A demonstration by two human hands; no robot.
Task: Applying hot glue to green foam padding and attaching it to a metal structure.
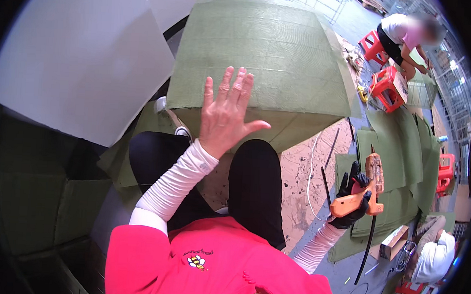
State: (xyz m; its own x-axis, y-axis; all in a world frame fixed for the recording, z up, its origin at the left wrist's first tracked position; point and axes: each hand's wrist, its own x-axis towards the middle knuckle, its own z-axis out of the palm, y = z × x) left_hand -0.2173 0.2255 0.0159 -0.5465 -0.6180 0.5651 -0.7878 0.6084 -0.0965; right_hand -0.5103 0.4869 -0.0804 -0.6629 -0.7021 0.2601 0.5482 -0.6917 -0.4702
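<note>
My left hand (226, 114), bare, is spread with its fingers stretched out over the near edge of a large green box (262, 52). Its fingertips overlap the top panel; whether they press on it I cannot tell. Off to the right, my right hand (356, 198) wears a black glove and is wrapped round the handle of an orange glue gun (373, 181). The gun's nozzle points away from me, and a long black glue stick (367, 249) hangs out of its back end. A thin white cord (310, 177) runs on the floor near it.
Stacked green sheets (389, 155) lie at the right. Cardboard spotted with dark drips (296, 203) covers the floor, with black sticks (326, 185) on it. Red stools (390, 91) and a bending person (404, 36) are at the far right. A large white panel (80, 53) stands left.
</note>
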